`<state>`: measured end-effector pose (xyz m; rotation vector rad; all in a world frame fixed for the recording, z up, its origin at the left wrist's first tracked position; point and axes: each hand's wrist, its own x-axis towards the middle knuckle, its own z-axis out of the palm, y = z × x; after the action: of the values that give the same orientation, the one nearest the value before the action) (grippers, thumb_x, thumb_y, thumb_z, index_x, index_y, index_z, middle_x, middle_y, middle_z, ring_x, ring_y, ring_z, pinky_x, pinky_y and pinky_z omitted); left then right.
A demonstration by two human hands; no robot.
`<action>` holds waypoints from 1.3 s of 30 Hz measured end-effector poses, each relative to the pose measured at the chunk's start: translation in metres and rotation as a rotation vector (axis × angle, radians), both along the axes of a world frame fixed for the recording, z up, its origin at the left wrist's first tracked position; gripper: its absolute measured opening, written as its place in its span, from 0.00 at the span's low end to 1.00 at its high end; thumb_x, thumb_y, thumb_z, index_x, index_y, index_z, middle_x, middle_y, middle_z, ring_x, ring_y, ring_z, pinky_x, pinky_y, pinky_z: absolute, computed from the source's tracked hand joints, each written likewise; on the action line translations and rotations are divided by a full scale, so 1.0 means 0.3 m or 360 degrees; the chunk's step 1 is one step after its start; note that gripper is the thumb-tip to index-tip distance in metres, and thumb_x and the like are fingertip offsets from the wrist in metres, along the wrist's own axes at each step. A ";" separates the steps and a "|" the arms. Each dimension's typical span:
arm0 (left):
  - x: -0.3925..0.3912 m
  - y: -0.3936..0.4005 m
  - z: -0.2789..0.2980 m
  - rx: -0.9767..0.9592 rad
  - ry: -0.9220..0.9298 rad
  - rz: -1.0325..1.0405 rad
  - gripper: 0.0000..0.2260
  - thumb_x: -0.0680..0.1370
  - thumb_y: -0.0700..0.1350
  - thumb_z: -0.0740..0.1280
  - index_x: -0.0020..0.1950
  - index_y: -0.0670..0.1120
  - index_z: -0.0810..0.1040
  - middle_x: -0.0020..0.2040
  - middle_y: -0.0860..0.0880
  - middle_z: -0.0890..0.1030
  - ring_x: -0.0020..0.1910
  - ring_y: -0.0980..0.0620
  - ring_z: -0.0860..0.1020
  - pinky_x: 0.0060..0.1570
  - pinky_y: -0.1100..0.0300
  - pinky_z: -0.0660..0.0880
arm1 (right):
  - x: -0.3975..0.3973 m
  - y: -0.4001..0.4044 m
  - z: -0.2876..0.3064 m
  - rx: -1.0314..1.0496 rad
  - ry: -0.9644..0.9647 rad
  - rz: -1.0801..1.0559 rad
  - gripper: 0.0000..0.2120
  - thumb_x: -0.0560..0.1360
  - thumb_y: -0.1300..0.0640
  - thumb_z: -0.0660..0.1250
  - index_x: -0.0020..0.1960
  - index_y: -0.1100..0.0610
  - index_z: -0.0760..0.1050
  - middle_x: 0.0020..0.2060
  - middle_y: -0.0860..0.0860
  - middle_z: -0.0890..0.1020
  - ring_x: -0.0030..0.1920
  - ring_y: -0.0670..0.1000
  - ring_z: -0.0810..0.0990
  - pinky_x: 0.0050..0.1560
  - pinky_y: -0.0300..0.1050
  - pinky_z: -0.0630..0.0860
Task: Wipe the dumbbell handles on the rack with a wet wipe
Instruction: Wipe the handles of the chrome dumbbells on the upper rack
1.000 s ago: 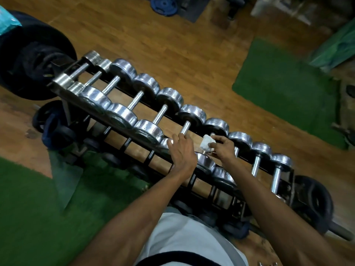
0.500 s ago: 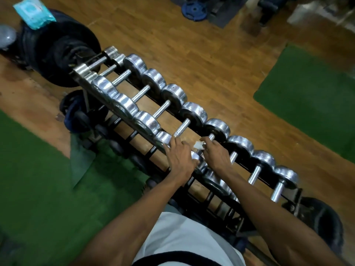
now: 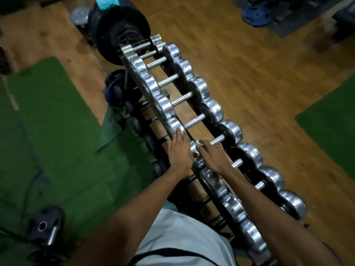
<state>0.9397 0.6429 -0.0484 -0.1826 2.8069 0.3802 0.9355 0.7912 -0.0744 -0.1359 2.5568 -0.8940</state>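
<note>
Two hands meet on the top row of the dumbbell rack (image 3: pixel 194 131), and only a white sliver of the wet wipe (image 3: pixel 197 142) shows at the right hand's (image 3: pixel 214 157) fingertips, which curl over it on a dumbbell handle (image 3: pixel 218 140) whose near half they hide. No writing can be read anywhere, including on the teal packet (image 3: pixel 106 2) cut off at the top edge. The left hand (image 3: pixel 179 152) rests with straight fingers on a chrome dumbbell head (image 3: pixel 175 124) just beside.

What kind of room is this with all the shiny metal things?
Most likely a gym. A long rack holds a row of chrome dumbbells, big black weight plates stand at its far end, and green exercise mats lie on the wooden floor.
</note>
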 end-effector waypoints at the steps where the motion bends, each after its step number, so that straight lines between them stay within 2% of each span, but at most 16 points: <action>1: -0.003 0.001 0.000 0.0001 0.0006 0.0008 0.39 0.77 0.42 0.74 0.83 0.41 0.57 0.85 0.43 0.49 0.84 0.46 0.48 0.81 0.47 0.48 | -0.010 -0.015 0.002 0.0031 -0.0077 0.0028 0.32 0.82 0.31 0.45 0.75 0.50 0.66 0.55 0.53 0.86 0.71 0.55 0.74 0.79 0.62 0.46; 4: -0.017 0.006 0.001 0.0029 -0.0006 0.0018 0.42 0.75 0.37 0.75 0.83 0.41 0.55 0.85 0.42 0.49 0.84 0.46 0.48 0.82 0.48 0.47 | -0.065 -0.058 -0.004 0.0071 -0.0257 0.0081 0.46 0.75 0.24 0.35 0.80 0.52 0.57 0.55 0.56 0.86 0.76 0.56 0.68 0.79 0.62 0.35; 7: -0.022 0.010 0.003 0.0055 0.0025 0.0058 0.39 0.76 0.36 0.73 0.83 0.42 0.57 0.84 0.43 0.51 0.84 0.46 0.49 0.81 0.46 0.48 | -0.130 -0.100 -0.016 0.0180 -0.0381 0.0138 0.48 0.73 0.25 0.30 0.83 0.53 0.50 0.61 0.56 0.84 0.76 0.57 0.68 0.77 0.67 0.34; 13: -0.020 -0.002 -0.008 0.0016 0.0005 0.0049 0.39 0.77 0.43 0.74 0.82 0.43 0.57 0.85 0.45 0.51 0.84 0.48 0.50 0.82 0.45 0.49 | -0.160 -0.078 0.016 0.0099 -0.0415 0.0049 0.45 0.78 0.27 0.34 0.78 0.55 0.64 0.66 0.59 0.80 0.75 0.60 0.69 0.79 0.65 0.41; 14: -0.019 -0.002 -0.011 0.0014 0.0017 0.0051 0.39 0.77 0.43 0.75 0.82 0.43 0.58 0.85 0.45 0.51 0.84 0.48 0.50 0.82 0.45 0.50 | -0.146 -0.059 0.027 0.0034 -0.0380 0.0041 0.43 0.79 0.27 0.35 0.74 0.53 0.70 0.65 0.59 0.81 0.74 0.60 0.70 0.80 0.62 0.45; 15: -0.020 -0.001 -0.014 0.0015 0.0028 0.0058 0.39 0.77 0.43 0.75 0.82 0.43 0.58 0.85 0.45 0.52 0.84 0.48 0.50 0.82 0.46 0.50 | -0.126 -0.044 0.046 -0.0030 -0.0336 0.0035 0.40 0.79 0.27 0.36 0.63 0.49 0.77 0.59 0.58 0.84 0.70 0.60 0.74 0.79 0.60 0.51; 16: -0.019 0.000 -0.015 0.0016 0.0033 0.0067 0.39 0.77 0.43 0.76 0.82 0.43 0.59 0.85 0.45 0.52 0.84 0.48 0.50 0.81 0.46 0.50 | -0.103 -0.029 0.062 -0.0067 -0.0287 0.0015 0.35 0.79 0.27 0.37 0.48 0.44 0.78 0.50 0.55 0.85 0.62 0.59 0.79 0.75 0.57 0.60; 18: -0.020 0.002 -0.017 0.0021 0.0019 0.0077 0.41 0.76 0.45 0.76 0.83 0.42 0.58 0.85 0.45 0.51 0.84 0.47 0.50 0.81 0.46 0.50 | -0.047 -0.008 0.099 -0.0110 -0.0195 -0.0097 0.33 0.81 0.28 0.40 0.33 0.46 0.71 0.35 0.50 0.81 0.44 0.54 0.81 0.54 0.51 0.73; 20: -0.020 0.002 -0.017 0.0027 -0.0004 0.0073 0.43 0.75 0.49 0.77 0.83 0.42 0.57 0.85 0.45 0.51 0.84 0.47 0.50 0.81 0.46 0.50 | 0.007 0.002 0.122 -0.0113 -0.0163 -0.0248 0.35 0.82 0.30 0.42 0.30 0.51 0.69 0.30 0.49 0.78 0.36 0.50 0.78 0.39 0.47 0.68; 24: -0.019 -0.002 -0.020 0.0027 -0.0007 0.0076 0.46 0.73 0.55 0.78 0.83 0.43 0.57 0.85 0.45 0.51 0.84 0.47 0.49 0.80 0.45 0.49 | 0.035 -0.032 0.139 -0.0248 -0.0420 -0.0572 0.41 0.76 0.23 0.38 0.37 0.53 0.74 0.40 0.52 0.83 0.45 0.56 0.81 0.44 0.49 0.73; 26: -0.017 -0.002 -0.017 0.0011 -0.0008 0.0062 0.43 0.75 0.51 0.77 0.83 0.43 0.58 0.85 0.45 0.51 0.84 0.48 0.49 0.81 0.46 0.49 | 0.011 -0.065 0.155 -0.0285 -0.0597 -0.0705 0.47 0.75 0.22 0.37 0.58 0.54 0.81 0.57 0.55 0.83 0.56 0.57 0.81 0.53 0.51 0.73; 27: -0.016 -0.002 -0.012 0.0011 -0.0007 0.0058 0.41 0.76 0.48 0.77 0.83 0.43 0.58 0.85 0.45 0.51 0.84 0.48 0.49 0.81 0.46 0.49 | -0.006 -0.080 0.161 -0.0293 -0.0667 -0.0755 0.49 0.75 0.22 0.37 0.70 0.55 0.77 0.65 0.57 0.80 0.63 0.58 0.79 0.59 0.52 0.72; 29: -0.017 -0.002 -0.006 0.0021 0.0005 0.0059 0.39 0.76 0.45 0.76 0.82 0.44 0.59 0.84 0.45 0.52 0.84 0.48 0.49 0.82 0.46 0.50 | -0.033 -0.101 0.176 -0.0412 -0.0774 -0.0874 0.49 0.74 0.22 0.38 0.79 0.54 0.66 0.74 0.59 0.73 0.71 0.60 0.74 0.68 0.56 0.69; 32: -0.016 -0.004 -0.004 0.0008 0.0019 0.0048 0.39 0.77 0.46 0.76 0.82 0.44 0.60 0.85 0.45 0.52 0.84 0.48 0.49 0.81 0.45 0.50 | -0.082 -0.120 0.155 -0.0757 -0.0919 -0.0980 0.48 0.71 0.19 0.41 0.83 0.46 0.52 0.81 0.58 0.58 0.76 0.62 0.68 0.74 0.62 0.64; 35: -0.016 -0.003 -0.015 -0.0020 0.0009 0.0048 0.41 0.76 0.52 0.76 0.83 0.43 0.58 0.85 0.46 0.51 0.84 0.48 0.48 0.81 0.45 0.50 | -0.108 -0.113 0.064 -0.0947 -0.0983 -0.1340 0.65 0.54 0.11 0.54 0.83 0.43 0.46 0.83 0.54 0.40 0.80 0.63 0.57 0.75 0.64 0.65; 39: -0.021 -0.001 -0.016 -0.0015 -0.0037 0.0026 0.47 0.72 0.60 0.77 0.83 0.43 0.58 0.85 0.46 0.50 0.84 0.47 0.47 0.80 0.45 0.49 | -0.100 -0.075 -0.003 -0.1307 -0.1039 -0.1860 0.68 0.59 0.18 0.66 0.83 0.50 0.37 0.82 0.56 0.49 0.78 0.66 0.62 0.73 0.66 0.69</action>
<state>0.9333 0.6426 -0.0532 -0.2105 2.7865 0.3664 0.9056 0.7687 -0.0753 1.2786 1.3602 -1.9078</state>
